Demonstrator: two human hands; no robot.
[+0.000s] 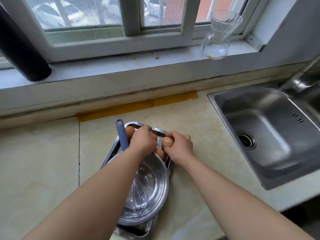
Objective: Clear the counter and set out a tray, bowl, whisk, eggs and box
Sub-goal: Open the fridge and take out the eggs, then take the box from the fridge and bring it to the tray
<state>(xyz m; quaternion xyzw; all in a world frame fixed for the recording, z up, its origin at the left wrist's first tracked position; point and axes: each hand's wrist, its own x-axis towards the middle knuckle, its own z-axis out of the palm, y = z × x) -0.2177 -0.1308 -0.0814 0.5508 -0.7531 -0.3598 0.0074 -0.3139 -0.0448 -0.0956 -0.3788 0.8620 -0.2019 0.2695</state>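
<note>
Black cylinder (26, 54): is standing on the windowsill (121, 64) at 10 o'clock from the tray, running out of the view's upper left corner.
Desk (43, 153): is stretching pale and marbled below the sill and carrying the tray near its middle. A strip of yellow tape (138, 104) is lying along its back edge, at 12 o'clock from the tray.
Tray (111, 153): is sitting on the desk, steel, its long side running from 6 o'clock to 12 o'clock. It is holding the bowl, the whisk and the eggs.
Whisk (121, 135): is lying with its wires in the bowl and its grey-blue handle pointing to 12 o'clock along the tray's left side.
Left hand (142, 141): is reaching over the bowl to the tray's far end, knuckles up, fingers curling down among the eggs. I cannot tell whether it is gripping one.
Bowl (161, 184): is sitting upright in the tray's near half, steel, at 6 o'clock from both hands.
Eggs (129, 130): are lying brown in the tray's far end, one at 11 o'clock from the left hand, others partly hidden under the hands.
Right hand (180, 146): is hanging just beside the left hand, at its 3 o'clock, with a narrow gap between the two. Its thumb and fingers are pinching the marked egg (167, 142), a brown one showing thin dark lines on its shell, over the tray's right rim.
Glass pitcher (220, 37): is standing clear on the windowsill at 1 o'clock from the tray.
Sink (259, 135): is lying sunk into the desk at 3 o'clock from the tray, well apart from it.
</note>
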